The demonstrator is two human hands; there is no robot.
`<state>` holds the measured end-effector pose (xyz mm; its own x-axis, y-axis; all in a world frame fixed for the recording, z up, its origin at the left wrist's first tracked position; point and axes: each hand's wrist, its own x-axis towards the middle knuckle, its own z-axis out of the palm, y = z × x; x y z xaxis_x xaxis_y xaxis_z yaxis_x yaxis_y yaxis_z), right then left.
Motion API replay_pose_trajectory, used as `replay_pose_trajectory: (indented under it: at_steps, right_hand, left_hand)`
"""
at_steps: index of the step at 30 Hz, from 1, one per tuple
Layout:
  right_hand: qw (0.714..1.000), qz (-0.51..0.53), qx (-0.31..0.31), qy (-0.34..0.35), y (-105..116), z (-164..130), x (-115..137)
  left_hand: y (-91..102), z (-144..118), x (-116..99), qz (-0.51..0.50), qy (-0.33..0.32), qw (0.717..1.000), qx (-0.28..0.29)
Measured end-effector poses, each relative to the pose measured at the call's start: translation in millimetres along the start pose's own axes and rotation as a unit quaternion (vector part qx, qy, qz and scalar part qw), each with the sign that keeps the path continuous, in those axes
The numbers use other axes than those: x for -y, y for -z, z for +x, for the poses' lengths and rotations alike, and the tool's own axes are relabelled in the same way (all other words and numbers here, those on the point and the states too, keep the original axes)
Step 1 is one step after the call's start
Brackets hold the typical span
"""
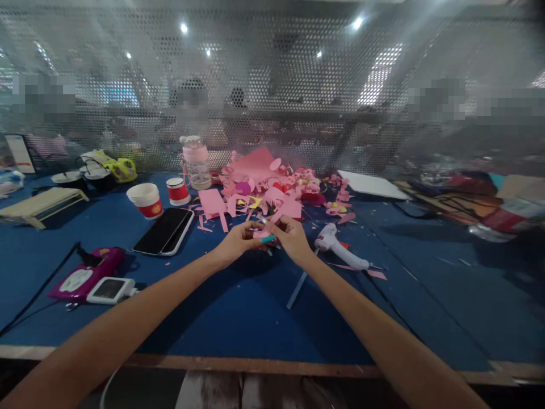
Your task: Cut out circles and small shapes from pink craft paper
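My left hand (236, 244), above the blue tabletop (238, 318), pinches a small curved piece of pink paper (259, 233). A narrow teal piece (268, 239) sticks out beside its fingertips; its kind is unclear. Close against it, my right hand (289, 236) has its fingers closed on a pink paper strip (279, 213) that angles up and right. The fingertips of both hands meet around the paper and partly hide it. To the right lies a white glue gun (340, 248) with a clear glue stick (297, 289) extending from it.
Behind my hands is a heap of pink paper cutouts (255, 167). On the left are a black phone (164, 232), a paper cup (145, 200), a red-and-white cup (177, 191), a water bottle (196, 163) and a purple device (87, 278). A perforated metal screen (272, 68) stands behind.
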<state>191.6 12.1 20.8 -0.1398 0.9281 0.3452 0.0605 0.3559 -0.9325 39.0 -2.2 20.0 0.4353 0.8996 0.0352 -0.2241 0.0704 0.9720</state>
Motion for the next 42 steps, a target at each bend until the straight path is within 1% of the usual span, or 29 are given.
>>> replay_pose_trajectory:
  at_steps: [3,6,8,12,14,16,20,24,28,31,34,37,39,42]
  right_hand:
    - [0.999,-0.013,-0.037,0.006,1,0,-2]
    - [0.997,-0.035,-0.066,0.018,-1,-2,-1]
    - [0.997,-0.032,-0.069,0.015,-4,-4,2]
    - [0.998,0.003,-0.061,0.007,-9,-7,7]
    - [0.999,0.023,-0.047,-0.008,-10,-8,9]
    - [0.997,0.056,-0.026,-0.04,-11,-8,10]
    - [0.989,0.111,0.015,-0.095,-9,-7,11]
    - [0.986,0.118,0.058,-0.104,-5,-6,12]
    - [0.98,0.132,0.093,-0.113,-4,-6,13]
    - [0.984,0.113,0.085,-0.106,-4,-5,12]
    - [0.991,0.086,0.067,-0.08,-4,-4,9]
    - [0.996,0.05,0.05,-0.046,-3,-4,8]
    - [0.998,0.029,0.042,-0.035,-3,-4,9]
    - [1.0,0.001,0.008,-0.022,-3,-4,10]
  left_hand:
    - [0.4,1,3,-0.009,-0.009,1.0,-0.011]
    - [-1.3,1,4,-0.02,-0.019,0.999,-0.045]
    - [-3.1,0,3,-0.02,-0.023,0.998,-0.058]
    - [-5.3,-1,-1,-0.009,-0.024,0.998,-0.065]
    - [-4.9,0,-2,-0.001,-0.024,0.997,-0.074]
    - [-4.0,0,-1,0.008,-0.021,0.996,-0.081]
    - [-2.7,1,0,0.031,-0.028,0.996,-0.074]
    - [-3.2,0,-2,0.033,-0.039,0.997,-0.053]
    - [-2.7,-1,-3,0.014,-0.026,0.998,-0.056]
    - [-1.5,-1,-3,-0.018,-0.014,0.998,-0.062]
    - [-0.7,0,-4,-0.032,-0.017,0.998,-0.056]
    - [0.1,0,-4,-0.008,-0.025,0.998,-0.057]
    - [1.6,0,-4,0.014,-0.027,0.997,-0.065]
    - [5.2,1,-2,0.041,-0.018,0.995,-0.084]
